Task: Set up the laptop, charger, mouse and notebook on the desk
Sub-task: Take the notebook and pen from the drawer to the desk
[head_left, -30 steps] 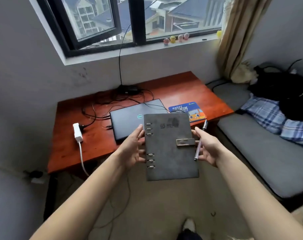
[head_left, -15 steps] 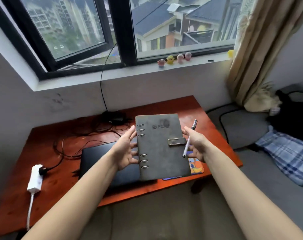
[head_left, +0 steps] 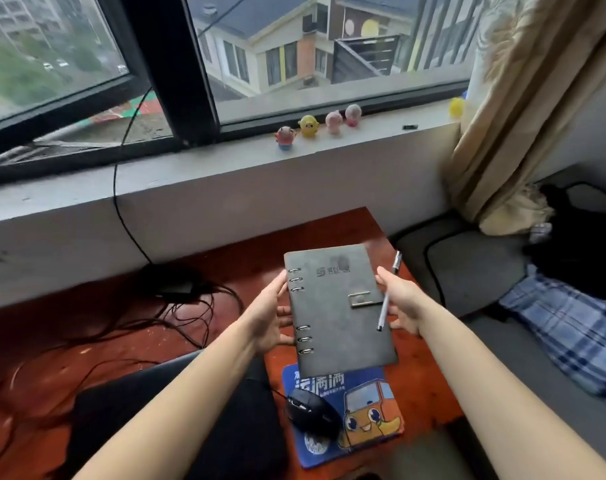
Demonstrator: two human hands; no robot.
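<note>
Notebook (head_left: 339, 306) up in both hands, hovering over the right end of the desk (head_left: 422, 386)!

Our left hand (head_left: 270, 317) grips the ringed spine. Our right hand (head_left: 402, 303) steadies the clasp edge and pinches a pen (head_left: 389, 289). The long axis runs away from us toward the window. Its near end overhangs the pad (head_left: 370, 410), where the mouse (head_left: 312, 414) sits beside the laptop (head_left: 253, 427). Bare desk lies straight below and beyond, so we'd judge it goes down and slightly forward.

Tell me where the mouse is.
In the head view the mouse sits on the pad's left part, right of the laptop and nearer than the held notebook.
</note>
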